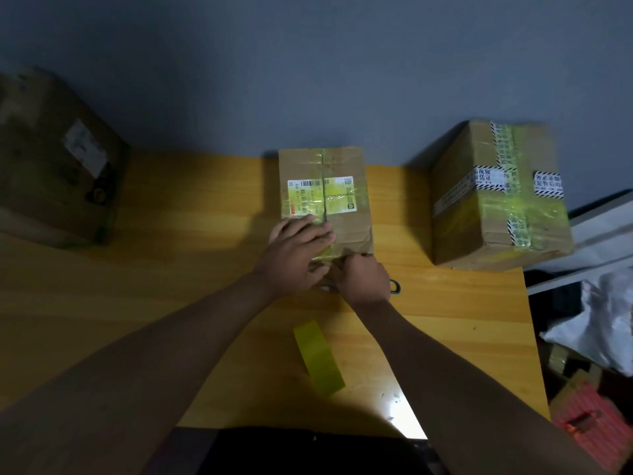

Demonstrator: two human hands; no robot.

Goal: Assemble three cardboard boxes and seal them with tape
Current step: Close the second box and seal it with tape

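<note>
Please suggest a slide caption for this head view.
Left hand pressing yellow-green tape flat on the middle brown cardboard box while the right hand works at its near edge.

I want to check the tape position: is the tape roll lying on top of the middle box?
No, the tape roll lies on the table, nearer than the middle box.

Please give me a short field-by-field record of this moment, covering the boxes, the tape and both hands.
surface: yellow wooden table
middle box: closed, yellow tape along its top seam, shipping label on top
right box: closed, yellow and printed tape
left box: at the table's left edge, dim, has a pale label
left hand: fingers flat, pressing tape at the middle box's near edge
right hand: at the box's near side; grip hidden
tape roll: yellow, on the table near the person
</note>
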